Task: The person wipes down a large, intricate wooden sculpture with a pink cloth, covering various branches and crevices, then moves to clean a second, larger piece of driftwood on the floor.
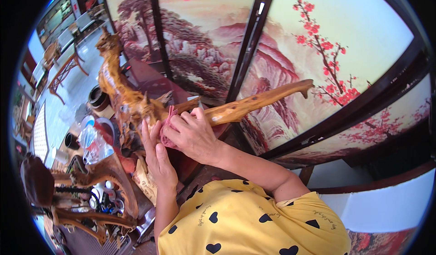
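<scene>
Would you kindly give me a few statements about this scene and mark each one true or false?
1. The right hand presses a pink cloth against the wooden sculpture. True.
2. The left hand is holding a hammer. False: it holds no tool and rests open against the sculpture beside the cloth.
3. A long wooden branch of the sculpture reaches toward the right. True.
4. The painted screen behind shows blue ocean waves. False: it shows red blossoms, trees, mountains and a red sun.
5. The person wears a yellow shirt with black hearts. True.
</scene>
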The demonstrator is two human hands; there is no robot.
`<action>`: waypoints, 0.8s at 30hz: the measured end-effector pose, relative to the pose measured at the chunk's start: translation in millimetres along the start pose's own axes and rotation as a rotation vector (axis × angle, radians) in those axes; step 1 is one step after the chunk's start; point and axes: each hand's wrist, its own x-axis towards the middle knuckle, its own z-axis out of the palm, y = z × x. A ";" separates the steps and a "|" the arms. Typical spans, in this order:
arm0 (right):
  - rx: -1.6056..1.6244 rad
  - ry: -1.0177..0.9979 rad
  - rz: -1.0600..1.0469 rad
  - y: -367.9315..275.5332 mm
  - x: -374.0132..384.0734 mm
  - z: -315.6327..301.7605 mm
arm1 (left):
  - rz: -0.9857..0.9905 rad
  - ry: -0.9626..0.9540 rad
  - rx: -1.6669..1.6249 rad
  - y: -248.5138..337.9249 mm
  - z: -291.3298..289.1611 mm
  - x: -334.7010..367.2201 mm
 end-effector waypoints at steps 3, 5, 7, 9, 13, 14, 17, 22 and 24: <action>-0.124 -0.027 0.056 27.7 -18.7 -44.6 | 0.168 -0.060 0.374 -0.7 7.6 2.8; -0.205 -0.025 0.147 57.3 -32.5 -81.2 | 0.244 -0.159 0.629 -2.8 7.8 6.3; -0.316 0.078 0.278 88.0 -42.6 -111.8 | 0.275 -0.281 0.881 -3.6 0.5 8.3; -0.493 0.133 0.405 123.2 -67.8 -149.9 | 0.329 -0.309 0.982 -10.7 6.5 7.2; -0.562 0.292 0.449 146.9 -83.1 -167.8 | 0.383 -0.295 1.014 -15.5 18.6 9.5; -0.489 0.301 0.449 142.1 -84.5 -157.8 | 0.374 -0.296 1.004 -15.7 20.0 11.9; -0.182 0.320 0.336 97.9 -60.6 -104.5 | 0.384 -0.288 1.061 -17.7 28.3 21.2; -0.087 0.146 0.094 43.8 -47.0 -53.7 | 0.446 -0.244 1.109 -27.3 28.4 22.3; -0.036 0.169 0.229 53.8 -55.3 -66.5 | 0.452 -0.250 1.119 -27.0 29.1 22.2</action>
